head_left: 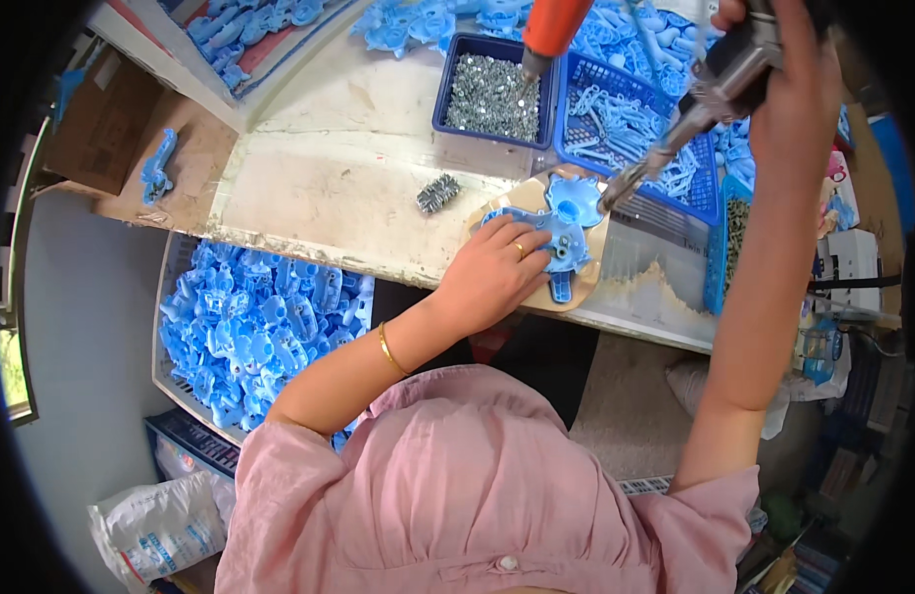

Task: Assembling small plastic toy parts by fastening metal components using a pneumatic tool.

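My left hand [492,269] lies over a light-blue molded plastic part [574,206], fingers curled on it and holding it down. The part rests on a tan rounded board [594,265] at the table's near edge. My right hand [799,79] is wrapped around a metallic power screwdriver [729,89], raised to the right. Its long bit slants down to the left, with the tip beside the part's round cup; whether they touch I cannot tell. A small clump of metal pieces [437,194] lies left of the board.
A dark-blue tray of screws [492,97] and a blue basket [713,203] of slim blue pieces stand behind the board. An orange-bodied screwdriver [554,28] hangs over the tray. More blue parts [403,25] are heaped at the back. A crate of blue parts [249,322] sits lower left.
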Available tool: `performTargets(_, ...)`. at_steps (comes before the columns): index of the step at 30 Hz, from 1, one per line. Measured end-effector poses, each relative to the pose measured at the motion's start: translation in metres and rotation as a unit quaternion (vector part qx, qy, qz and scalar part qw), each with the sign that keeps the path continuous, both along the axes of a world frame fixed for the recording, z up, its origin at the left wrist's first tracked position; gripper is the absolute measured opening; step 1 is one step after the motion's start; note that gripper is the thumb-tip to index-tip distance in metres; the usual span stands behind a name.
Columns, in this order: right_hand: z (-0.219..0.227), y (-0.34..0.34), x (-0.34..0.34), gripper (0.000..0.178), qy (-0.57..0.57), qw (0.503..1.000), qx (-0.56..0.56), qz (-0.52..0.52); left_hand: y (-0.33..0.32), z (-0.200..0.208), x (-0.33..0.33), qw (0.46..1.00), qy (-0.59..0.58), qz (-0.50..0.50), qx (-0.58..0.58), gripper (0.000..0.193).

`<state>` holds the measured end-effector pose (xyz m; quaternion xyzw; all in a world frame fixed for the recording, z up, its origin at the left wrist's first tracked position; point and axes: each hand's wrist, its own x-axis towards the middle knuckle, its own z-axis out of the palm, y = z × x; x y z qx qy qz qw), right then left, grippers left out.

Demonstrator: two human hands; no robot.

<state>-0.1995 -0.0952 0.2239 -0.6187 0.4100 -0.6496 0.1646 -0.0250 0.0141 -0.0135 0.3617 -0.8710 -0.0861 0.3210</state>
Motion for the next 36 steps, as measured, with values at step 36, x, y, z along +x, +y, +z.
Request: performTargets(36, -0.02, -0.084, 0.057, 0.047, 0.161, 0.966, 0.161, 0.124, 0.006, -0.023, 0.003, 0.999, 0.015, 0.03, -0.023, 0.018)
